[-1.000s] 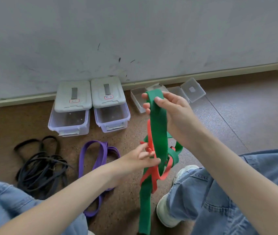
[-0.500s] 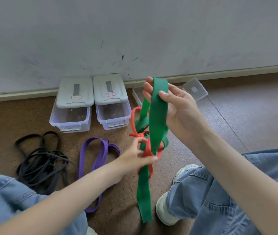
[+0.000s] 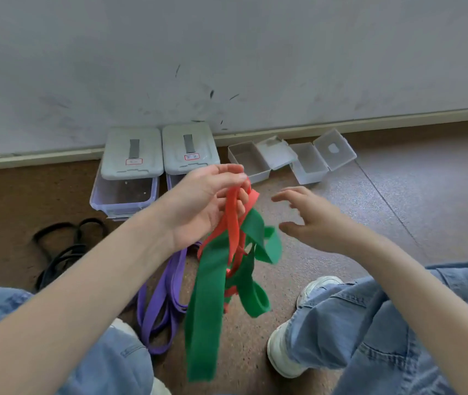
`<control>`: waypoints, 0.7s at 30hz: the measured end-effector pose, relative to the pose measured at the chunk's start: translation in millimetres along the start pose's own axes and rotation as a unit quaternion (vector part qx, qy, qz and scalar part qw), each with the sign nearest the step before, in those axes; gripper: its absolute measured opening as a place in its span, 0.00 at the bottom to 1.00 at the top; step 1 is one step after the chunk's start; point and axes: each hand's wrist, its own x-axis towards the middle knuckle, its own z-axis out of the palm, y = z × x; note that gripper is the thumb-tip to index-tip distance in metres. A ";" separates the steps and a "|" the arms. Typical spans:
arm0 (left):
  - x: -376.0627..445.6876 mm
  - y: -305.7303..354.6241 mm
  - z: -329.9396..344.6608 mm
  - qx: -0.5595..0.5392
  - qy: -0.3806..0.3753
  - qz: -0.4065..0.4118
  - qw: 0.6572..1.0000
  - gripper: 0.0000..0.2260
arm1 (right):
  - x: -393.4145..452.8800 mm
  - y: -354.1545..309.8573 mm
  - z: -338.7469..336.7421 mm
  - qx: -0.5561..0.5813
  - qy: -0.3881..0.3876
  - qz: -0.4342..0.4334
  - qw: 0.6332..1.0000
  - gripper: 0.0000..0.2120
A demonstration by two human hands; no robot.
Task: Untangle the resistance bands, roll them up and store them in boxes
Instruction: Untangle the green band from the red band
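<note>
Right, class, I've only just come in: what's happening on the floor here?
A person sitting on the floor holds up a tangle of a red band and a green band in the left hand. The right hand is open beside it. Purple and black bands lie on the floor.

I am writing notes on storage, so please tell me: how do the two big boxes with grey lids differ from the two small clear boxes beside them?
The big boxes have flat grey lids resting on top, each with a small label; the small clear boxes have hinged lids flipped open. The big boxes stand side by side, aligned; the small ones sit at different angles. All stand on the floor by the wall, and no bands are visible in them.
</note>
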 end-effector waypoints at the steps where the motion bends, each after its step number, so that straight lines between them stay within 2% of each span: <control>1: -1.9 0.8 0.8 0.015 -0.016 0.001 1.000 0.09 | -2.0 -2.1 -2.0 0.078 -0.033 -0.036 0.996 0.28; 3: -6.4 1.5 1.9 0.070 -0.047 0.007 0.996 0.14 | -3.4 -12.5 3.8 0.161 -0.090 -0.067 0.981 0.35; 5: -9.5 1.5 1.5 0.105 -0.067 0.012 0.992 0.16 | 0.5 -19.4 21.6 0.156 -0.065 -0.077 0.983 0.37; 7: -9.4 2.8 -3.2 0.118 -0.061 0.014 0.991 0.16 | 4.5 -25.8 36.9 0.207 0.003 -0.067 0.976 0.26; 9: -5.9 5.2 -13.2 0.187 -0.036 0.026 0.981 0.14 | 7.5 -27.3 35.4 0.263 0.067 -0.047 0.961 0.15; 10: -2.7 5.0 -19.1 0.272 -0.012 0.049 0.961 0.12 | 8.4 -26.2 29.4 0.289 0.088 -0.028 0.953 0.12; 11: 1.4 2.1 -26.1 0.387 0.026 0.085 0.918 0.11 | 9.5 -23.0 22.1 0.317 0.104 -0.005 0.943 0.10; 13: 9.9 -11.4 -41.3 0.579 0.097 0.145 0.796 0.09 | 9.5 -19.2 4.8 0.361 0.137 0.025 0.922 0.07; 14: 13.1 -21.1 -47.3 0.616 0.104 0.138 0.769 0.09 | 9.1 -18.7 -2.0 0.382 0.151 0.026 0.911 0.07; 15: 16.0 -31.9 -51.4 0.621 0.095 0.114 0.769 0.09 | 7.9 -19.1 -7.5 0.411 0.162 0.021 0.897 0.07; 16: 18.4 -42.4 -54.9 0.601 0.082 0.090 0.790 0.08 | 6.5 -20.2 -11.5 0.444 0.169 0.015 0.880 0.06; 19: 23.6 -59.9 -56.4 0.453 0.070 0.029 0.888 0.07 | 5.2 -17.9 -18.2 0.511 0.181 0.017 0.840 0.04; 20: 25.3 -57.7 -55.6 0.404 0.074 0.015 0.911 0.06 | 5.5 -14.6 -19.8 0.498 0.173 0.030 0.849 0.04; 21: 25.7 -52.1 -54.2 0.354 0.080 0.007 0.932 0.05 | 5.9 -11.4 -22.1 0.458 0.152 0.048 0.874 0.04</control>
